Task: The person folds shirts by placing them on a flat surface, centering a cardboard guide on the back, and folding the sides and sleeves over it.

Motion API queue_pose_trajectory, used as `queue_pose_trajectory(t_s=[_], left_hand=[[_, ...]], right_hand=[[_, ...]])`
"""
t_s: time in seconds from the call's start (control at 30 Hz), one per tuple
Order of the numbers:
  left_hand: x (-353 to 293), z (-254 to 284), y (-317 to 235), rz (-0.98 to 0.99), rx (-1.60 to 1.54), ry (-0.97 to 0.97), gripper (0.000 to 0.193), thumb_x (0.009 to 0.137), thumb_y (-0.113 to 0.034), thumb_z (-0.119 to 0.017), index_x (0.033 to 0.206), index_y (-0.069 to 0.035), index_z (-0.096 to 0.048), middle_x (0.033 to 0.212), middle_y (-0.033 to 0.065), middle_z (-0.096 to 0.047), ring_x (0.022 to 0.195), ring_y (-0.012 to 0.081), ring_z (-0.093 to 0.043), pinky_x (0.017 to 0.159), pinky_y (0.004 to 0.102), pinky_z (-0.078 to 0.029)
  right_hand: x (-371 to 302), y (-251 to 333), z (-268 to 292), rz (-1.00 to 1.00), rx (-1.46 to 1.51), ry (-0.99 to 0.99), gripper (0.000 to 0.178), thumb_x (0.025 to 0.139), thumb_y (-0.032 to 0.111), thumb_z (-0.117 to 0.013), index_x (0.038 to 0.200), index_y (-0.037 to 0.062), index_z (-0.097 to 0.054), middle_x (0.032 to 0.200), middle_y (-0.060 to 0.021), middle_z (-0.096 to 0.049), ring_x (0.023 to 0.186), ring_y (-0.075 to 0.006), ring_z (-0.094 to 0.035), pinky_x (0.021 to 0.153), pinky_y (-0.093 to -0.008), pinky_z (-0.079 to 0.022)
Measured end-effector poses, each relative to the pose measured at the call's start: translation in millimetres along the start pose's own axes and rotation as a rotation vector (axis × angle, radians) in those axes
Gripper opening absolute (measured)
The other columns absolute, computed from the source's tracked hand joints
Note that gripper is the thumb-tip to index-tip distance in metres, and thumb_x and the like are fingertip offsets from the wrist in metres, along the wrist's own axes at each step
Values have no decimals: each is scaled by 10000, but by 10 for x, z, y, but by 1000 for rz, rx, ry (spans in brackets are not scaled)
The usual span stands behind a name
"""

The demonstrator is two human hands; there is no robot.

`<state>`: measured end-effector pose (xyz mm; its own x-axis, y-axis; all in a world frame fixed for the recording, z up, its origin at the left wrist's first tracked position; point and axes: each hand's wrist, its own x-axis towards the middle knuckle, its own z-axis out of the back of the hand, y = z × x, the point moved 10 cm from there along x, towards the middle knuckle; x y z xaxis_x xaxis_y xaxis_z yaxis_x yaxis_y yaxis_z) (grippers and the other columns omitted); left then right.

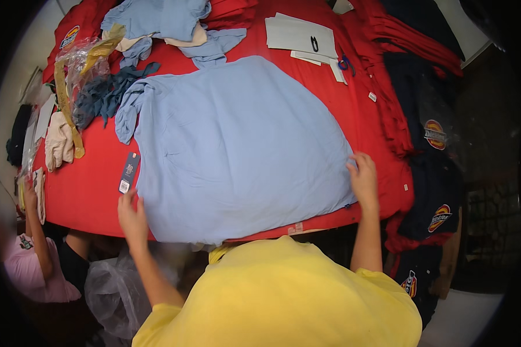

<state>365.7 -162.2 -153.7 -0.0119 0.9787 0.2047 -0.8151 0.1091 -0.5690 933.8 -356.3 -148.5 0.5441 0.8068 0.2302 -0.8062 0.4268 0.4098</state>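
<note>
A light blue shirt (237, 144) lies spread out on a red cloth-covered table (81, 196), one sleeve folded out at its far left. My left hand (133, 220) is beside the shirt's near left edge, its fingers apart and holding nothing. Just beyond those fingers, a dark blue hang tag (129, 173) rests along the shirt's left side. My right hand (363, 180) is at the shirt's right edge, fingers parted, the tips at or just over the fabric. A small dark label (348, 206) shows at the hem nearby.
More blue garments (156, 20) are heaped at the back. Dark teal cloth strips (107, 95) and clear plastic lie left. White sheets (301, 36) and small blue-handled scissors (345, 63) lie back right. Dark garments with patches (425, 173) line the right. Another person (40, 260) is at left.
</note>
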Motion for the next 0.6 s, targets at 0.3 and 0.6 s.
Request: queue_pose_trajectory(t_s=[0.3, 0.6], left_hand=[[203, -767, -88, -262, 264, -35, 437, 953, -250, -535, 1359, -91, -511, 1448, 122, -437, 1377, 345, -309, 1122, 475, -227], [1118, -589, -106, -197, 42, -320, 278, 895, -140, -591, 1145, -25, -629, 1166, 153, -605, 1085, 338, -524, 932, 421, -418]], right_hand=[[-82, 42, -629, 92, -209, -103, 414, 914, 278, -580, 1277, 81, -550, 1386, -162, -461, 1286, -336, -403, 1044, -526, -307], [1493, 220, -497, 177, 26, -140, 245, 943, 205, -510, 1029, 16, -639, 1035, -203, -623, 974, -406, -545, 858, -473, -437]])
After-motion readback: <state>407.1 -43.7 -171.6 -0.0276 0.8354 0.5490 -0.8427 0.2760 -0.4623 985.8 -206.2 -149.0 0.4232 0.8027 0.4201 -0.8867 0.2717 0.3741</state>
